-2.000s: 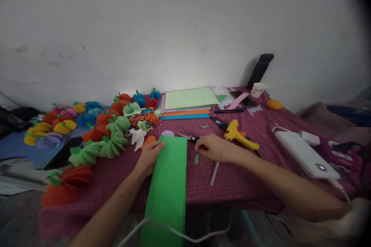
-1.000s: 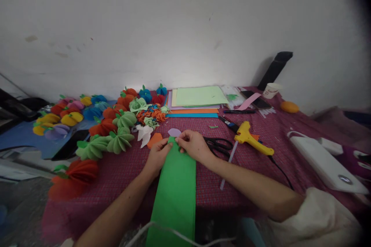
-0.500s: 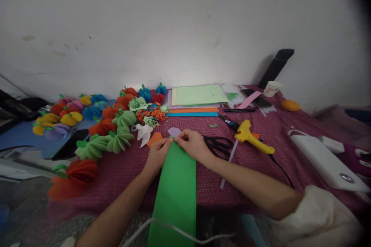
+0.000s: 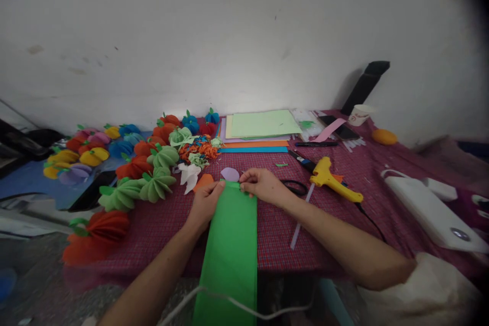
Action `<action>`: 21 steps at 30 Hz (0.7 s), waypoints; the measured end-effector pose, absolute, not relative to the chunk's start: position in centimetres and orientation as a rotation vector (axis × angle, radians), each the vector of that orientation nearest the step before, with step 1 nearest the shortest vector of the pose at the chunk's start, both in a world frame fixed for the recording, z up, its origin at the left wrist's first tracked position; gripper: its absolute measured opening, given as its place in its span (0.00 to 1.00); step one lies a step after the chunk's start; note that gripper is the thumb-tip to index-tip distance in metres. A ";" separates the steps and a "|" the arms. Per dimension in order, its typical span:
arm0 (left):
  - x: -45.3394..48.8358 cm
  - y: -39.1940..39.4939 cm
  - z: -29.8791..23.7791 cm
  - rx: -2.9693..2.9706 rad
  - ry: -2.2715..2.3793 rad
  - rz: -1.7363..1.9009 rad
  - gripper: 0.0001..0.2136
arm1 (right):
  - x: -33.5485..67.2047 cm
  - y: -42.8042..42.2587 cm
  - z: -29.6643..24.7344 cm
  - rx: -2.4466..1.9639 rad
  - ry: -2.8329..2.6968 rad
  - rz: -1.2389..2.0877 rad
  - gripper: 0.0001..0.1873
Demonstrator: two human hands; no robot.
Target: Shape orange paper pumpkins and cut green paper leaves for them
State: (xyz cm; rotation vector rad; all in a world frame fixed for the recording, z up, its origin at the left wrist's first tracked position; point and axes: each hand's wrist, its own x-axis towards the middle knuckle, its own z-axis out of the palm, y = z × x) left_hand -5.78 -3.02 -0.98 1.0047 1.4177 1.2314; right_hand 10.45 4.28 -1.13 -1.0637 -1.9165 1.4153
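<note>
A long strip of green paper [image 4: 233,244] hangs over the table's front edge, its far end on the cloth. My left hand [image 4: 207,202] pinches that end at its left corner. At the right side of the same end, my right hand [image 4: 263,186] has thumb and fingers pressed together on the paper's edge, where a narrow fold shows. Just beyond lies a purple paper piece [image 4: 229,174], with an orange paper piece [image 4: 203,182] to its left. Black scissors [image 4: 296,187] lie partly hidden behind my right hand.
Folded paper pumpkins [image 4: 157,183] crowd the left side. Paper sheets [image 4: 263,125] are stacked at the back near the wall. To the right are a yellow glue gun [image 4: 332,181] with a cord, a cutter [image 4: 301,160], a paper cup [image 4: 359,114] and a white power bank [image 4: 431,209]. A white cable [image 4: 229,298] crosses in front.
My right hand has slid right along the far end of the green paper, away from my left hand. The narrow fold between them is now uncovered.
</note>
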 end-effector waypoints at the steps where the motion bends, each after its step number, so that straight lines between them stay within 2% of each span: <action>1: -5.8 -3.0 -1.0 1.008 1.417 1.230 0.17 | 10.6 4.4 -1.0 -1.063 -1.915 1.436 0.05; 5: -6.0 -2.9 -1.4 1.016 1.403 1.220 0.16 | 11.0 4.8 -0.9 -1.079 -1.900 1.485 0.05; 8: -6.1 -2.8 -1.7 1.035 1.421 1.213 0.16 | 11.0 5.1 -1.0 -1.092 -1.947 1.472 0.09; 11: -6.1 -2.8 -1.7 1.066 1.428 1.189 0.16 | 11.0 5.3 -0.9 -1.100 -2.079 1.369 0.13; 17: -6.2 -2.8 -1.7 1.083 1.422 1.156 0.16 | 11.2 5.0 0.5 -1.151 -2.280 1.052 0.10; 21: -6.2 -2.8 -1.8 1.102 1.425 1.142 0.16 | 11.5 5.1 1.2 -1.148 -2.330 1.001 0.11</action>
